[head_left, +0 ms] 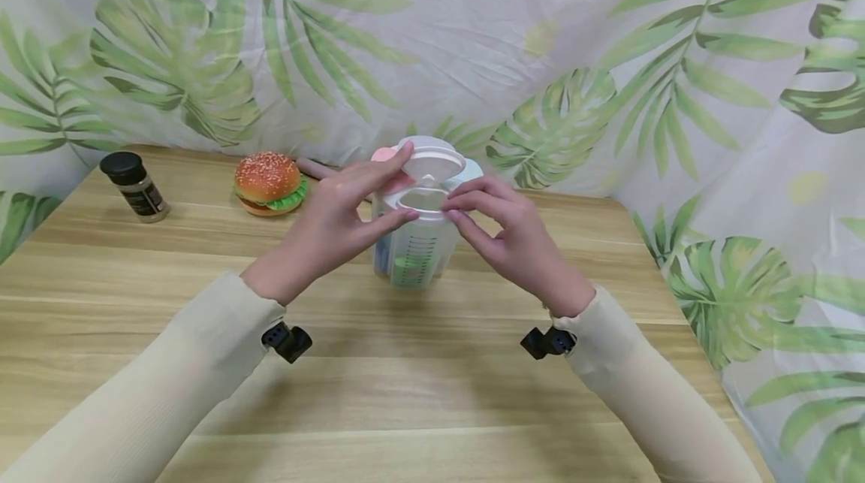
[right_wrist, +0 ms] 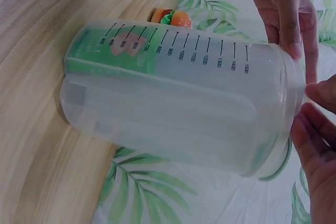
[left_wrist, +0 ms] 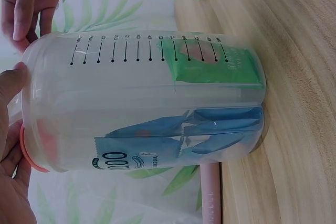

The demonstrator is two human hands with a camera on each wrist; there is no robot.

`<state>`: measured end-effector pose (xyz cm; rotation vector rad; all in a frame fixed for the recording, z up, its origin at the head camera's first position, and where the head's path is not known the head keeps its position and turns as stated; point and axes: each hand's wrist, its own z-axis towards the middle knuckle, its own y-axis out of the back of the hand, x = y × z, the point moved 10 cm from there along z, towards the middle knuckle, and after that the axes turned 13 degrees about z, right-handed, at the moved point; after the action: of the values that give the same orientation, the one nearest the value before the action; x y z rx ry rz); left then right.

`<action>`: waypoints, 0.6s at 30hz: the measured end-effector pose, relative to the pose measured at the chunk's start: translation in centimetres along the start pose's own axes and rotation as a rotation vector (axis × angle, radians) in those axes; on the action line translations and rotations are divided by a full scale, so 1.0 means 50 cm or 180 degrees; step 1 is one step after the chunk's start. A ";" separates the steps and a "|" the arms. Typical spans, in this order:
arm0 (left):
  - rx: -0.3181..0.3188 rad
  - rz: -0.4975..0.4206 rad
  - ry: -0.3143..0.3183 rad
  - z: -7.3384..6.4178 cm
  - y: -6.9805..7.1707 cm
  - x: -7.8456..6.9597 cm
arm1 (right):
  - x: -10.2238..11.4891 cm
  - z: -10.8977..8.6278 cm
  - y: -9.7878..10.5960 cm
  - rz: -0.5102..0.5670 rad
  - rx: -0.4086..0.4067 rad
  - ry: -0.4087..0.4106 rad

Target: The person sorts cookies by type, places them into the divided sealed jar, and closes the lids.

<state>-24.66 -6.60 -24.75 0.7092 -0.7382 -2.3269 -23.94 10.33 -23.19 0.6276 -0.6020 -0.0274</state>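
A tall translucent storage container point(head_left: 432, 250) with measuring marks stands upright on the table under both hands. Its white flip lid point(head_left: 435, 162) is raised, leaving an oval opening. My left hand point(head_left: 341, 209) grips the top, thumb at the front rim and a finger by the raised lid. At the opening's right edge, my right hand point(head_left: 507, 231) pinches the rim with thumb and fingertips. Parts of a pink lid point(head_left: 385, 155) and a pale blue lid point(head_left: 471, 170) show beside the white one. Inside lie a green packet point(left_wrist: 220, 72) and a blue packet point(left_wrist: 142, 140).
A black-capped seasoning bottle point(head_left: 135, 186) stands at the table's far left. Right of it is a toy hamburger point(head_left: 268, 182). Behind the left hand, a pinkish-grey bar point(head_left: 314, 169) lies partly hidden. A leaf-patterned cloth point(head_left: 459, 47) hangs along the back edge.
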 end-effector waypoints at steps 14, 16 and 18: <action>-0.0040 -0.0114 0.0010 0.001 0.001 0.002 | -0.192 -0.141 0.094 -0.0223 0.0017 -0.1479; -0.0028 -0.0125 0.0014 0.000 0.000 0.003 | -0.237 -0.176 0.095 -0.0338 0.0271 -0.1895; -0.0022 -0.0126 0.0021 -0.001 0.000 0.004 | -0.278 -0.213 0.094 -0.0411 0.0539 -0.2262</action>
<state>-24.79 -6.74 -24.85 0.7345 -0.7191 -2.3605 -30.47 22.73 -34.65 0.8233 -1.2577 -0.3340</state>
